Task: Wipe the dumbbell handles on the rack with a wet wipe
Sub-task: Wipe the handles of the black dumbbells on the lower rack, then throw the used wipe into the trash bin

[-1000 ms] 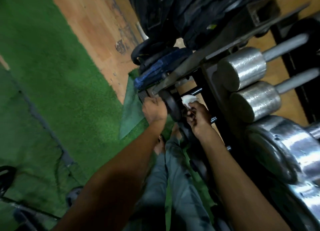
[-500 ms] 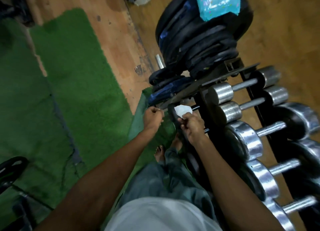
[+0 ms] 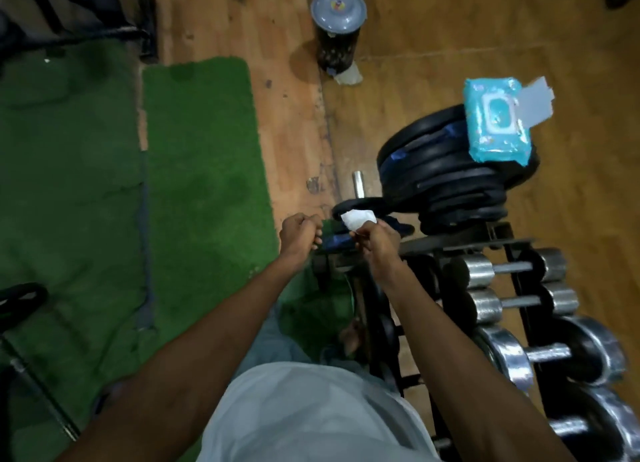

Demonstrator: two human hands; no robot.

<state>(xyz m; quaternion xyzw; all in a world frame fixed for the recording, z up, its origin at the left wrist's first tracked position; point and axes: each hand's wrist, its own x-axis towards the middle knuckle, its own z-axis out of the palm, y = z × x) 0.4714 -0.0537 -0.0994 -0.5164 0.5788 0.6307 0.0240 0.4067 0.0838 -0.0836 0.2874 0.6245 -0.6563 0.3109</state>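
Dumbbell rack [image 3: 512, 253] stands on wood floor [image 3: 433, 63] beside green turf [image 3: 201, 170].

Glossy chrome dumbbells [image 3: 485, 271], matt black plates [image 3: 433, 170], worn wooden floor [image 3: 415, 63].

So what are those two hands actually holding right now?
The right hand pinches a crumpled white wet wipe by its lower edge. The left hand is curled into a fist; whether it grips anything cannot be told.

wooden floor [image 3: 433, 63], green turf mat [image 3: 194, 170]
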